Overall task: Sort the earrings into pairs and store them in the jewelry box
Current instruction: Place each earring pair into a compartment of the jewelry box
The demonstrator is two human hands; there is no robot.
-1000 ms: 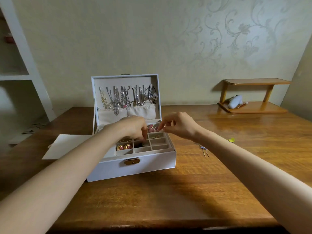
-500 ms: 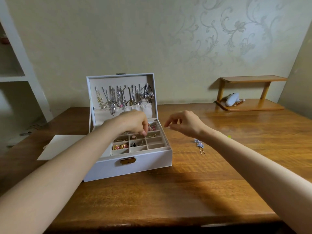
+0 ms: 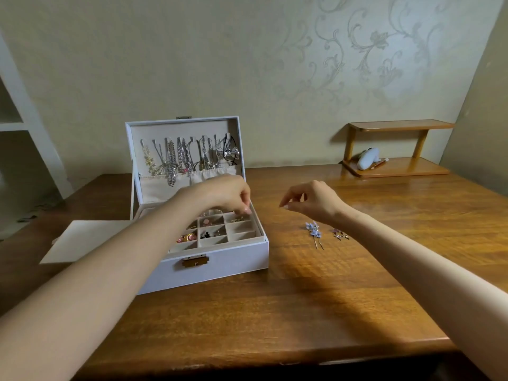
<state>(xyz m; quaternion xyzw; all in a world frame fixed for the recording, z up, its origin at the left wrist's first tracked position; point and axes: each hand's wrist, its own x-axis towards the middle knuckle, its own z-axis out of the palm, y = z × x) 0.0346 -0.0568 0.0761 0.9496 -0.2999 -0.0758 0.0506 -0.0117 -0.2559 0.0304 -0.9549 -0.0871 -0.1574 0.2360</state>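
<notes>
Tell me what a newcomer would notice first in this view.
The open white jewelry box left of centre on the wooden table, chains hanging in its raised lid, draws the eye first. The left hand reaches over its back compartments, while the right hand hovers right of it, near blue flower earrings lying loose on the table.

Two bare arms, uncovered from wrist to frame edge. Left forearm (image 3: 110,268) crosses the jewelry box (image 3: 228,268) at its front-left corner; right forearm (image 3: 412,259) lies right of the box. Left hand (image 3: 225,192) and right hand (image 3: 313,202) are slim, with rounded fingernails showing on the tips nearest the box's right rim.
</notes>
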